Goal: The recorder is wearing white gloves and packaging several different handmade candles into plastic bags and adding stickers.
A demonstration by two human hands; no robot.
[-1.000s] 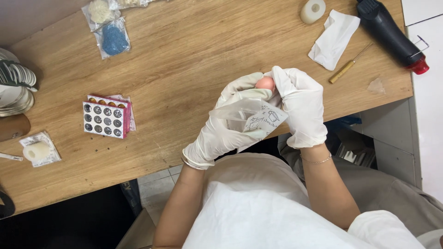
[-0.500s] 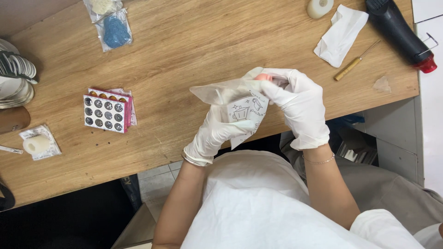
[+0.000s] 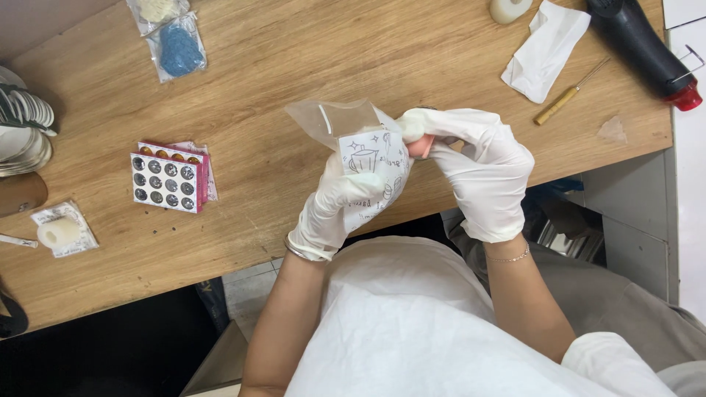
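Both my hands wear white gloves and meet above the near edge of the wooden table (image 3: 309,66). My left hand (image 3: 340,209) grips a small clear plastic bag (image 3: 360,147) with a white card printed with line drawings inside. My right hand (image 3: 482,173) pinches a small pink rounded object (image 3: 419,147) at the bag's side, mostly covered by the fingers. The bag's open end points up and to the left.
A pink card of round studs (image 3: 165,180) lies left. Bagged blue and cream pieces (image 3: 176,48) sit at the far left, another bagged white piece (image 3: 62,231) near the left edge. A white cloth (image 3: 544,51), wooden-handled pick (image 3: 570,95) and black tool with a red tip (image 3: 647,48) lie right.
The bag was crumpled between both hands a second ago. It has since been pulled open and stretched up and to the left, and the right hand has shifted to the bag's right side.
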